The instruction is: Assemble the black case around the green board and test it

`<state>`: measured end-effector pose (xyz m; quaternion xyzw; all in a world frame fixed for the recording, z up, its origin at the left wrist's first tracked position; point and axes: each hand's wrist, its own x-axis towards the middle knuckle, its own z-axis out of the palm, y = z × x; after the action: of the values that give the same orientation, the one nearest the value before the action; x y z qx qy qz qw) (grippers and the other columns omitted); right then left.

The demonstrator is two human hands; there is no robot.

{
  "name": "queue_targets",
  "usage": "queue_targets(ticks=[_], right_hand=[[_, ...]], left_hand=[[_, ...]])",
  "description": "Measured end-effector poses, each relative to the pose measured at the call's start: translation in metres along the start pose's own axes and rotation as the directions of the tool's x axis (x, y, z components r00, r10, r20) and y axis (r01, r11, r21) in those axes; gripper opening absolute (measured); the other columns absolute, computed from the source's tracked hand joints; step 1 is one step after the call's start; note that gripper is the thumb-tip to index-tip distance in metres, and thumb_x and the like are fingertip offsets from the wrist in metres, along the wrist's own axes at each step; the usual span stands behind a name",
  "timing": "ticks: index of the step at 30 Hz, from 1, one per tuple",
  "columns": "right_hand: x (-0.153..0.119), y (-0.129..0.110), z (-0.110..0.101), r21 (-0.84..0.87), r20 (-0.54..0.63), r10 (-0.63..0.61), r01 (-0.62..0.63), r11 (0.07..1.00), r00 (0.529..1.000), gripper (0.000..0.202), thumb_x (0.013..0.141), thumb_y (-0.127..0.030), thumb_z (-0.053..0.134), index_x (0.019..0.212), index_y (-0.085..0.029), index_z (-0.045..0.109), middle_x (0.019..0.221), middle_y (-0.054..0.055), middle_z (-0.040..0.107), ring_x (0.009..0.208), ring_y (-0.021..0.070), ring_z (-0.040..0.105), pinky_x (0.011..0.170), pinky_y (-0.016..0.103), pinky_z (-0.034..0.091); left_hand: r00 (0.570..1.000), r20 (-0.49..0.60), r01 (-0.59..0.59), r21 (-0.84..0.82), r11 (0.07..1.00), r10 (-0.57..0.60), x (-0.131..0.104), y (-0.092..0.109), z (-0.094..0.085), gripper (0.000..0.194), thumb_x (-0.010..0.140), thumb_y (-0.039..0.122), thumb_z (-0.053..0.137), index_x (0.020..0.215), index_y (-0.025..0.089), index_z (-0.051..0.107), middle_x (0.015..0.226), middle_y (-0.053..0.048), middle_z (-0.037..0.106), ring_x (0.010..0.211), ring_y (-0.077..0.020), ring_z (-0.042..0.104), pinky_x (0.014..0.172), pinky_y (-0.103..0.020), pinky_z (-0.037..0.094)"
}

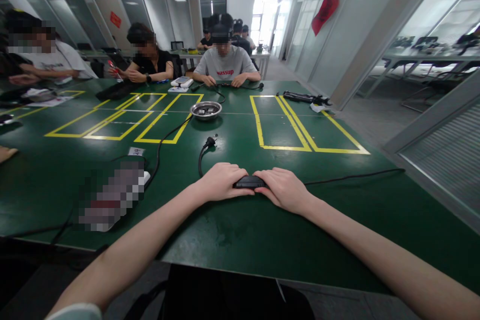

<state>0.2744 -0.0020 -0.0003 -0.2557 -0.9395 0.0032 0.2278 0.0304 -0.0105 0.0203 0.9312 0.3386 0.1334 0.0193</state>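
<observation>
Both of my hands grip a black power adapter (pixel 248 183) just above the green table, near its front edge. My left hand (pixel 222 182) is closed round the left end, its thumb and fingers on the narrow sides. On the right end, my right hand (pixel 282 189) is closed in the same way. A black cord with a plug (pixel 210 142) lies beyond my left hand and passes out of sight behind it. From behind my right hand a thin black cable (pixel 356 177) runs off to the right along the table. My palms hide the adapter's ends.
A steel bowl (pixel 206 110) with small metal parts stands ahead. Yellow tape outlines (pixel 285 147) mark the green table (pixel 240 240). At left lies a blurred-out power strip (pixel 112 197) with cords. A black folded tripod-like item (pixel 305 98) lies at far right. Several people sit across the table.
</observation>
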Motion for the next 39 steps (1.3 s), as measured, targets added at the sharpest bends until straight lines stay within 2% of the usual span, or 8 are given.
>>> queue_targets(ticks=[9, 19, 21, 24, 28, 31, 35, 39], right_hand=[[-0.002, 0.0, -0.006, 0.021, 0.027, -0.065, 0.064, 0.998, 0.998, 0.036, 0.107, -0.046, 0.046, 0.116, -0.017, 0.066, 0.09, 0.011, 0.076, 0.077, 0.0233, 0.071, 0.07, 0.034, 0.052], [-0.001, 0.0, -0.013, 0.253, -0.028, 0.074, -0.064, 0.965, 0.997, 0.027, 0.1, -0.043, 0.059, 0.112, -0.02, 0.066, 0.098, 0.01, 0.076, 0.085, 0.0235, 0.071, 0.075, 0.034, 0.054], [-0.001, 0.0, -0.016, 0.429, 0.086, 0.136, -0.16, 0.889, 0.987, 0.028, 0.099, -0.046, 0.06, 0.107, -0.02, 0.064, 0.095, 0.007, 0.074, 0.079, 0.0201, 0.069, 0.071, 0.031, 0.053], [-0.001, -0.001, -0.017, 0.695, 0.293, 0.155, -0.322, 0.643, 0.943, 0.034, 0.097, -0.054, 0.062, 0.1, -0.02, 0.059, 0.085, 0.002, 0.069, 0.067, 0.0149, 0.065, 0.064, 0.028, 0.052], [0.001, -0.004, -0.016, 0.814, 0.402, 0.14, -0.423, 0.397, 0.905, 0.045, 0.088, -0.061, 0.071, 0.097, -0.02, 0.055, 0.077, -0.004, 0.06, 0.059, 0.0107, 0.059, 0.056, 0.023, 0.049], [0.004, -0.006, -0.015, 0.814, 0.378, 0.246, -0.446, 0.372, 0.893, 0.046, 0.085, -0.063, 0.073, 0.091, -0.02, 0.057, 0.072, -0.005, 0.058, 0.055, 0.0086, 0.049, 0.049, 0.021, 0.041], [0.007, 0.005, -0.015, 0.828, 0.31, 0.422, -0.46, 0.321, 0.852, 0.048, 0.078, -0.064, 0.077, 0.087, -0.02, 0.058, 0.08, 0.001, 0.072, 0.052, 0.0082, 0.045, 0.044, 0.02, 0.035], [0.004, 0.034, -0.021, 0.872, 0.089, 0.726, -0.406, 0.275, 0.682, 0.053, 0.07, -0.065, 0.082, 0.084, -0.023, 0.054, 0.077, 0.003, 0.076, 0.045, 0.0084, 0.044, 0.04, 0.02, 0.033]], left_hand=[[0.999, 0.017, -0.035, 0.018, 0.999, 0.035, -0.001, 0.003, 0.002, 0.043, 0.102, 0.058, 0.052, 0.091, 0.018, 0.063, 0.077, -0.004, 0.065, 0.072, -0.0192, 0.063, 0.066, -0.028, 0.041], [0.999, -0.029, -0.019, -0.013, 1.0, 0.019, -0.005, 0.001, -0.01, 0.034, 0.102, 0.048, 0.054, 0.1, 0.017, 0.066, 0.087, -0.007, 0.069, 0.08, -0.0201, 0.064, 0.071, -0.03, 0.045], [0.997, -0.021, -0.075, 0.038, 0.996, 0.076, -0.004, 0.002, -0.009, 0.033, 0.103, 0.048, 0.054, 0.1, 0.016, 0.065, 0.087, -0.007, 0.069, 0.08, -0.0207, 0.063, 0.071, -0.031, 0.044], [0.988, -0.005, -0.153, 0.08, 0.985, 0.154, -0.004, 0.004, -0.006, 0.034, 0.103, 0.048, 0.054, 0.096, 0.016, 0.064, 0.087, -0.008, 0.069, 0.08, -0.0212, 0.062, 0.071, -0.032, 0.044], [0.983, 0.006, -0.183, 0.076, 0.98, 0.183, -0.002, 0.006, -0.003, 0.037, 0.103, 0.05, 0.054, 0.095, 0.016, 0.065, 0.087, -0.009, 0.07, 0.08, -0.0218, 0.062, 0.072, -0.033, 0.045], [0.99, -0.031, -0.134, 0.053, 0.99, 0.136, -0.001, 0.004, -0.003, 0.038, 0.104, 0.051, 0.052, 0.106, 0.016, 0.067, 0.096, -0.01, 0.073, 0.09, -0.0236, 0.065, 0.081, -0.035, 0.047], [0.977, -0.202, -0.055, 0.064, 0.996, 0.067, -0.003, 0.001, -0.005, 0.047, 0.102, 0.043, 0.057, 0.142, 0.018, 0.055, 0.138, -0.016, 0.064, 0.128, -0.0301, 0.057, 0.108, -0.046, 0.041], [0.969, -0.235, -0.063, 0.053, 0.997, 0.074, -0.005, -0.004, 0.0, 0.041, 0.103, 0.036, 0.055, 0.141, 0.02, 0.058, 0.146, -0.015, 0.06, 0.135, -0.0295, 0.054, 0.111, -0.047, 0.042]])
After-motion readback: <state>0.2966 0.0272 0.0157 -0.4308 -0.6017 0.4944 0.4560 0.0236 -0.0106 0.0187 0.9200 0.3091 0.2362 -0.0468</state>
